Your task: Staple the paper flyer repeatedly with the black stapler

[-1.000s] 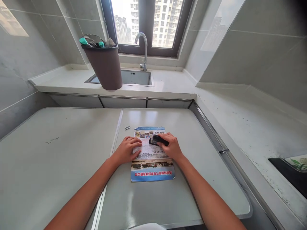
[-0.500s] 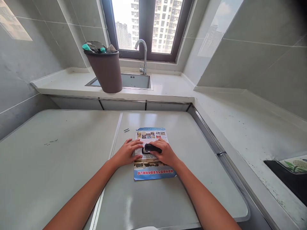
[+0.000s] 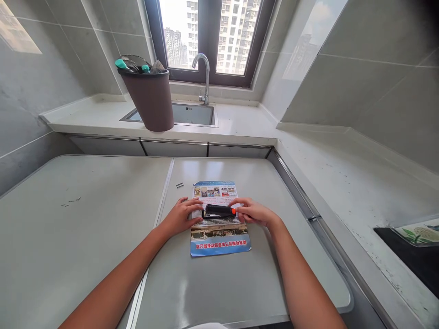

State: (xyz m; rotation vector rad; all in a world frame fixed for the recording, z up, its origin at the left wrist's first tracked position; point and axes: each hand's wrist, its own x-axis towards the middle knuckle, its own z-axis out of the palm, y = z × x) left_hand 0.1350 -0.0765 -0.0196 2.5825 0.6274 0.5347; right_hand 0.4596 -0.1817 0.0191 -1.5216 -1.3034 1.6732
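A black stapler (image 3: pixel 219 211) with an orange rear end lies crosswise on a printed leaflet (image 3: pixel 219 246), its front pointing left. My right hand (image 3: pixel 252 212) is at that orange end, fingertips closed around it and the index finger reaching along the far side. My left hand (image 3: pixel 181 214) rests at the leaflet's left edge, fingers spread, its tips beside the stapler's front. Whether they touch the stapler I cannot tell. Two small strips of staples (image 3: pixel 180 185) lie on the table beyond my left hand.
The pale folding table (image 3: pixel 103 256) has a seam left of the leaflet. Thin dark bits (image 3: pixel 71 201) lie on its left half. Behind it, a brown bin (image 3: pixel 151 100) stands on the counter by the sink (image 3: pixel 206 114) and faucet (image 3: pixel 206 80). A counter (image 3: pixel 329 169) borders the right.
My right hand has slid right, from over the stapler's body to its rear end, uncovering the black top and orange part. My left hand stays in place.
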